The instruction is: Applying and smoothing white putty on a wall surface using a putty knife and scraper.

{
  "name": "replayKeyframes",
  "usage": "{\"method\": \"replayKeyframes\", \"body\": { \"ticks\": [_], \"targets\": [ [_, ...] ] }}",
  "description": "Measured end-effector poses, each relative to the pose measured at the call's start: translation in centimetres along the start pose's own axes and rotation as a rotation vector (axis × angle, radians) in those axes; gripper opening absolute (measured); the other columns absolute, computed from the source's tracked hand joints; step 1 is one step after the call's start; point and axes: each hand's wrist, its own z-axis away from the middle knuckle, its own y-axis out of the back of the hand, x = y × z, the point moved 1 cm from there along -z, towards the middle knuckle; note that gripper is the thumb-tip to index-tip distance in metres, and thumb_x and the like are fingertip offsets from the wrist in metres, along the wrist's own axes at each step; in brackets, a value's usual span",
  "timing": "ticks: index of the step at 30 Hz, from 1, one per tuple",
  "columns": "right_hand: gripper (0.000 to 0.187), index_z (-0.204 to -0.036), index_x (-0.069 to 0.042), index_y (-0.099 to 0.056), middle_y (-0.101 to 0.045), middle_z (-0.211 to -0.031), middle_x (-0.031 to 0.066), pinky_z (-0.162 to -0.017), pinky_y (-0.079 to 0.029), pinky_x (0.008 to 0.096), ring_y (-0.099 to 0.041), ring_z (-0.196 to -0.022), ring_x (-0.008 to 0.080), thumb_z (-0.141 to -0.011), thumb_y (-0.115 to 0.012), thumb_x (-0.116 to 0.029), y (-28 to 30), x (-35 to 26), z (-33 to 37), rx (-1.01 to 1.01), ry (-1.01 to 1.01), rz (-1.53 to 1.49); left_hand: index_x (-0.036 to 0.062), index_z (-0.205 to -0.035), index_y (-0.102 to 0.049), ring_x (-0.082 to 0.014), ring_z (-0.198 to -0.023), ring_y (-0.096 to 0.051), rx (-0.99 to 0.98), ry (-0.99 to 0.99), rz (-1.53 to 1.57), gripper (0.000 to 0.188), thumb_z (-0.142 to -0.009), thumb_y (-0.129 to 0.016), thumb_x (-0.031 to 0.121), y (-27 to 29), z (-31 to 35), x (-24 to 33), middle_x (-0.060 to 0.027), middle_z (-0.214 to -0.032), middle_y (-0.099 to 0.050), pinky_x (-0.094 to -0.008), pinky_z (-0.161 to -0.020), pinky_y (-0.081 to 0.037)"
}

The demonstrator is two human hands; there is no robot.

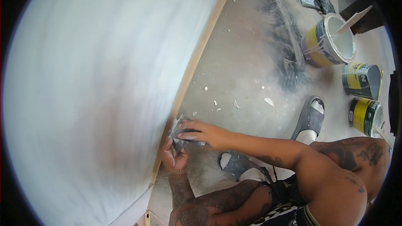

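Both my hands meet at the wooden edge strip [200, 54] of a large white panel [109, 79] on the left. A dark grey, dust-whitened sheet of sandpaper [179, 143] is bunched there, against the strip. My right hand [204, 134] lies over it from the right, fingers bent round it and pressing on its top. Below, my left hand [173, 159] has its fingers curled up to the sheet's lower part, thumb near the strip. Some left fingertips are hidden behind the sandpaper.
A large open bucket [314, 44] with a flat stick [356, 19] across its rim stands at the upper right. Two smaller cans [355, 79] are below it. My sandaled feet [310, 117] rest on the dusty grey floor [247, 58], among white crumbs and a dark smear.
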Motion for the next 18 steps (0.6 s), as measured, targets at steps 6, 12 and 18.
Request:
{"method": "replayKeyframes", "body": {
  "ticks": [6, 12, 18],
  "targets": [
    [0.045, -0.125, 0.0, -0.054, -0.063, -0.108, 0.0141, -0.091, -0.051, 0.0451, -0.065, -0.096, 0.0304, -0.081, -0.054, 0.005, 3.7, 3.1, 2.9, 0.415, -0.992, -0.772, -0.0017, -0.123, -0.055, -0.0291, -0.113, -0.059, -0.085, -1.081, -1.04, 0.034, -0.095, -0.055, 0.017, -7.6, 1.8, -2.2, -0.0105, -0.123, -0.062, -0.0435, -0.093, -0.049],
    [0.02, -0.099, -0.002, -0.056, -0.063, -0.095, 0.0113, -0.079, -0.055, 0.052, -0.065, -0.084, 0.0281, -0.088, -0.051, -0.018, 6.4, 2.0, 0.4, 0.461, -0.837, -1.691, 0.0072, -0.123, -0.06, -0.038, -0.119, -0.056, -0.585, -1.404, -1.82, 0.031, -0.094, -0.047, 0.004, -10.9, -2.8, -4.4, -0.0174, -0.128, -0.061, -0.0525, -0.102, -0.041],
    [0.028, -0.109, -0.003, -0.058, -0.067, -0.096, 0.0119, -0.086, -0.052, 0.0362, -0.065, -0.091, 0.0216, -0.085, -0.059, -0.016, 20.2, 9.1, 0.4, 0.947, -0.559, -1.066, -0.0001, -0.115, -0.065, -0.0353, -0.125, -0.053, -0.512, -1.036, -2.289, 0.048, -0.073, -0.043, -0.008, -10.2, -3.3, -4.6, -0.0156, -0.123, -0.065, -0.0491, -0.109, -0.036]
  ]
}}
